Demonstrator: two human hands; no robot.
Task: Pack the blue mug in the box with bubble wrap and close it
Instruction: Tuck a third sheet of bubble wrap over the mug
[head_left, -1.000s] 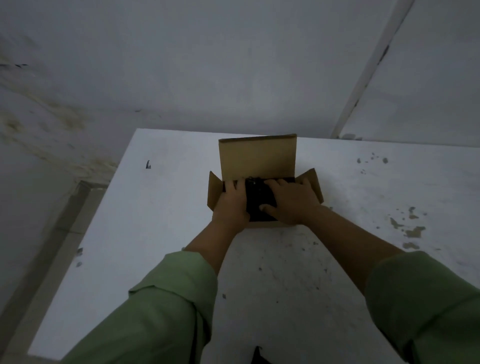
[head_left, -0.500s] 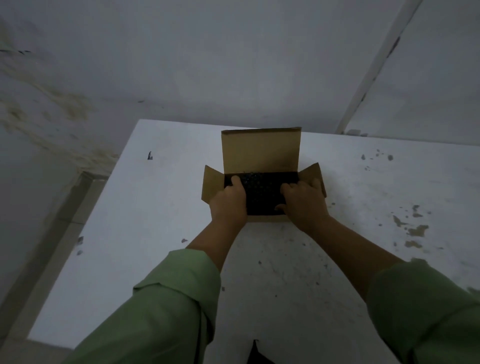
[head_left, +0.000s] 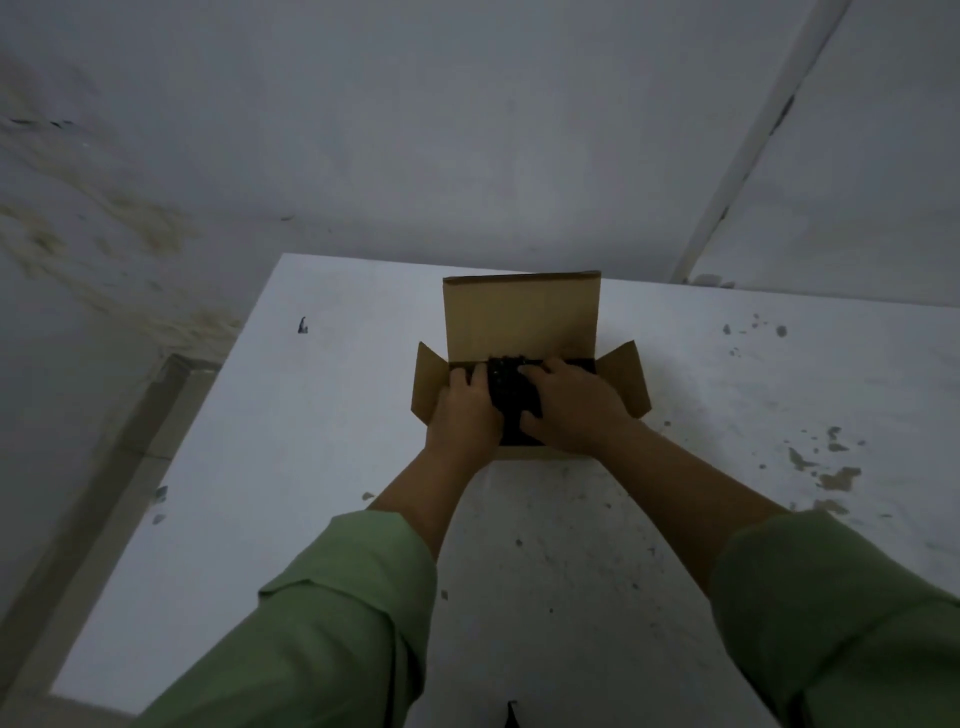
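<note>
1. The fingers of the left hand (head_left: 464, 410) and of the right hand (head_left: 571, 405) lie spread and flat, pressing down on a dark, bubbly mass, apparently the bubble wrap (head_left: 506, 400), between and under them; neither hand is clamped round anything.
2. The blue mug itself cannot be seen; judging by the task, it probably sits under that wrap, inside the box (head_left: 519, 452), beneath the fingertips.
3. Just beyond the fingertips the rear lid flap (head_left: 522, 317) stands upright, and the side flaps (head_left: 428, 384) splay outward on either side of the knuckles.
4. Progress, as a judgement: the contents seem loaded and are being tucked down; folding the side flaps and lid shut is left.
5. Compared with half a second earlier, both hands have come inward from the box's side edges, covering most of the dark wrap that was then exposed between them.
6. Out from the wrists, the stained white table (head_left: 311, 415) bears the box; its flaps are unchanged.
</note>
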